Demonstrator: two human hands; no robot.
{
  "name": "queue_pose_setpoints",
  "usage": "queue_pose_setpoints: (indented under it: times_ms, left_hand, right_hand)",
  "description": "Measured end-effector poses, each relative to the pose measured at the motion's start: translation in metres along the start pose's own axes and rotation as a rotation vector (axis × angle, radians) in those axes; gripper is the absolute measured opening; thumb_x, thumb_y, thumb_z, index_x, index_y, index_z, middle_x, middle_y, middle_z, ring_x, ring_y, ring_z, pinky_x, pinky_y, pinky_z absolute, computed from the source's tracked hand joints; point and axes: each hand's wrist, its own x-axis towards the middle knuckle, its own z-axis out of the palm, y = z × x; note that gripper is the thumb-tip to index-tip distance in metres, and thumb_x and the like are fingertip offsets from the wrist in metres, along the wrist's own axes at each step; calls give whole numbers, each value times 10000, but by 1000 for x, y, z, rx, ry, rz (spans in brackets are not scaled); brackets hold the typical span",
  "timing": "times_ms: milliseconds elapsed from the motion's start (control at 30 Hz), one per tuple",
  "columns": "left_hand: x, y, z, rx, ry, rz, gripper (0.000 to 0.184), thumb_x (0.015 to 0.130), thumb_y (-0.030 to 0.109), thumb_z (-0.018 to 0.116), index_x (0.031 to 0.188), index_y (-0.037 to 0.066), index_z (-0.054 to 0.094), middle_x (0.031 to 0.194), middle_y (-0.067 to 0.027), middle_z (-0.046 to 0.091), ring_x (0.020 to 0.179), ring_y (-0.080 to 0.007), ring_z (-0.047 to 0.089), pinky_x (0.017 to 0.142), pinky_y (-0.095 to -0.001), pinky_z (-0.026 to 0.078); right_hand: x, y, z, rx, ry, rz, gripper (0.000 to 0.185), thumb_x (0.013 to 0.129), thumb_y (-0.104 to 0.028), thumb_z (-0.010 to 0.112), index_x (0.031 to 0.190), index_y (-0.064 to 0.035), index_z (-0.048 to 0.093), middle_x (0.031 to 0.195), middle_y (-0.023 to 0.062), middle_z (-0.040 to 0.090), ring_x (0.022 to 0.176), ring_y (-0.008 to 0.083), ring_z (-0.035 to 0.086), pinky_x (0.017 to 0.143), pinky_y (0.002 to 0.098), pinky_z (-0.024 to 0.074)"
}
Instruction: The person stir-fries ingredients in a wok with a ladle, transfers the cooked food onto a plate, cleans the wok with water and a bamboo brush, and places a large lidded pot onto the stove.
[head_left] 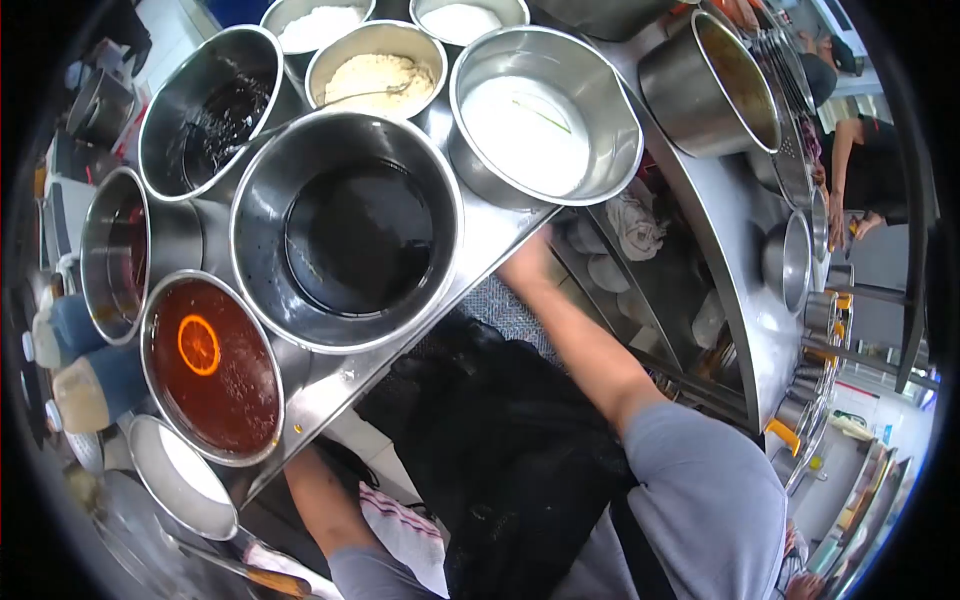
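Observation:
At the counter's near edge, the back of my right hand [528, 262] shows blurred, just below a steel pot [612, 120] of white liquid with a thin green strip in it. The fingers are hidden at the edge. My left forearm [325, 500] reaches under the counter near a pot [291, 365] of red-brown liquid, where an orange slice [198, 345] floats; that hand is hidden. Between the arms, a large pot [268, 195] of dark liquid stands on the steel counter [345, 375]. What either hand holds, if anything, cannot be seen.
Behind stand a bowl [436, 62] of pale crumbly food with a spoon and a pot [160, 125] of dark liquid. Plastic jugs [85, 390] are at left. A curved steel counter [735, 235] carries a tall pot [672, 85]. Another person's arm [843, 165] is far right.

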Motion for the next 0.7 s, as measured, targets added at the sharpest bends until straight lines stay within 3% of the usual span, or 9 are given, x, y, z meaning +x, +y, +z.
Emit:
queue_pose_setpoints:
  times_ms: [33, 133, 200, 267, 333, 400, 467, 533, 700]
  left_hand:
    - [5, 0, -9, -8, 7, 0, 503, 1093, 321, 563, 1463, -15, 506, 1377, -133, 612, 1226, -257, 597, 1067, -402, 476]
    - [9, 2, -18, -11, 1, -6, 478, 1089, 304, 571, 1444, -13, 525, 1360, -126, 622, 1214, -250, 604, 1059, -401, 484]
    - [7, 4, -18, -16, -16, -5, 462, 1086, 293, 576, 1432, -12, 538, 1348, -122, 629, 1205, -245, 608, 1054, -400, 489]
    - [5, 1, -23, -33, -23, -9, 446, 1083, 282, 581, 1420, -10, 551, 1337, -118, 636, 1196, -240, 613, 1048, -400, 494]
    - [3, -4, -29, -45, -44, -9, 431, 1080, 270, 586, 1407, -9, 564, 1326, -114, 643, 1188, -236, 618, 1043, -399, 500]
    - [0, -14, -32, -77, -75, 1, 415, 1077, 259, 591, 1395, -8, 577, 1315, -109, 649, 1179, -231, 622, 1037, -398, 505]
    - [-7, -32, -35, -114, -124, 18, 399, 1075, 248, 597, 1382, -6, 590, 1303, -105, 656, 1171, -226, 627, 1032, -397, 510]
    - [-21, -65, -44, -179, -185, 64, 384, 1072, 237, 602, 1370, -5, 603, 1292, -101, 663, 1162, -222, 631, 1026, -397, 516]
    - [-92, -114, -36, -144, -69, 358, 334, 1048, 170, 641, 1334, -4, 625, 1268, -93, 672, 1137, -207, 639, 999, -377, 526]
  right_hand:
    - [10, 7, -69, -48, -52, 356, 431, 942, -326, 642, 1264, -42, 674, 1243, 214, 699, 1127, 425, 659, 940, 523, 520]
    - [-2, 135, -88, -260, -113, 929, 706, 1020, -643, 511, 1565, -196, 501, 1589, 320, 427, 1504, 551, 313, 1202, 671, 281]
    - [-27, 225, -54, -248, -189, 826, 686, 1010, -620, 566, 1550, -203, 499, 1526, 306, 495, 1466, 534, 368, 1173, 643, 331]
    - [-26, 230, -48, -153, -172, 816, 641, 998, -539, 621, 1507, -162, 523, 1484, 299, 525, 1426, 513, 419, 1151, 619, 363]
    - [-28, 215, -42, -56, -159, 808, 599, 986, -458, 676, 1464, -120, 547, 1442, 292, 555, 1385, 491, 470, 1130, 595, 395]
    - [-25, 194, -41, 205, -183, 528, 515, 934, -254, 728, 1381, -56, 566, 1344, 258, 609, 1262, 408, 583, 1065, 520, 467]
    - [-25, 114, -65, 565, -355, 454, 506, 884, -156, 722, 1355, -45, 574, 1324, 209, 627, 1178, 324, 638, 1046, 461, 496]
    - [-25, 29, -64, 1168, -394, 502, 534, 892, -146, 747, 1385, -44, 566, 1337, 175, 631, 1190, 285, 634, 1046, 434, 512]
    - [9, -70, 9, 2049, -715, 943, 554, 983, -145, 688, 1484, 7, 508, 1404, 173, 614, 1278, 289, 607, 1105, 427, 503]
